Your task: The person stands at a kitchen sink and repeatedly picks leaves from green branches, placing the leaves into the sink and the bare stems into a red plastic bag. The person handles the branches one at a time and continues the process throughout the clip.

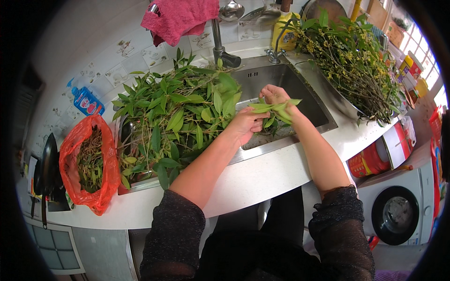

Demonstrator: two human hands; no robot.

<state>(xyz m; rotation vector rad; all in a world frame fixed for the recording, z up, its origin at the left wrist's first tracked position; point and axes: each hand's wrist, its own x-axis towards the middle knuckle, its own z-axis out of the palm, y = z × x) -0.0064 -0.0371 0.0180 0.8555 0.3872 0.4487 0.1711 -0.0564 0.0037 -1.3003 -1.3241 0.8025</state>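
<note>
Over the right basin of a stainless steel sink [318,102], my left hand [250,123] grips a leafy sprig [269,107] between its fingers. My right hand [276,95] is just beyond it, fingers curled at the sprig; whether it pinches a part of the sprig is hard to tell. A large heap of green leafy branches [179,105] covers the left basin, beside my left forearm. To the right, a metal bowl [337,95] holds a pile of branches with small yellow blossoms [355,66]. Some leaf bits lie in the basin below my hands.
A red plastic bag [114,165] with plant scraps stands left of the sink, near a blue soap bottle [88,101]. Behind the basins are a black-and-metal faucet [228,59], a pink towel [182,17] and a yellow jug [286,35]. A washing machine [395,214] stands lower right.
</note>
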